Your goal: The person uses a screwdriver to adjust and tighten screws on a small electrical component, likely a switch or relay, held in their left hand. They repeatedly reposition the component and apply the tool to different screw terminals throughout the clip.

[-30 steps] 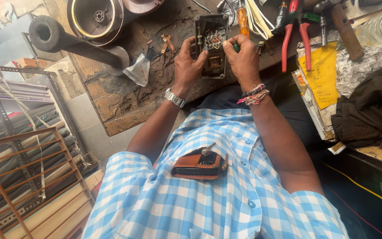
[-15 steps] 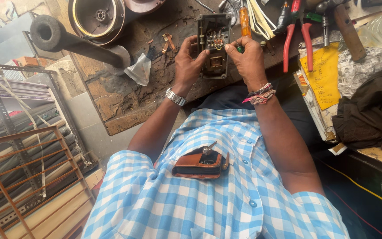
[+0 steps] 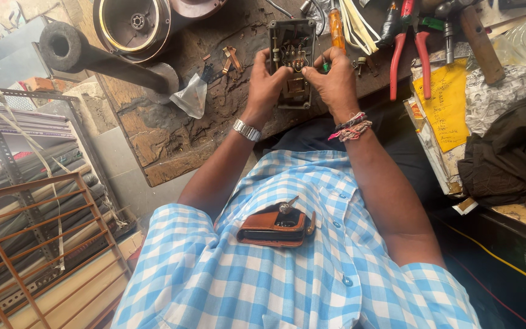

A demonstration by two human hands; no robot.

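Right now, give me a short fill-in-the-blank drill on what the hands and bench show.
Both hands grip the open grey switch box on the ____ workbench.
The left hand has a metal ____ on its wrist.
The pliers right of the box have ____ handles.
The right hand has thread ____ around its wrist.

Missing words: wooden; watch; red; bands

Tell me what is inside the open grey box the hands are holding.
Inside the grey box: brass-coloured metal terminals and contacts on a dark base. The left hand and right hand cover its side edges, hiding what lies there.
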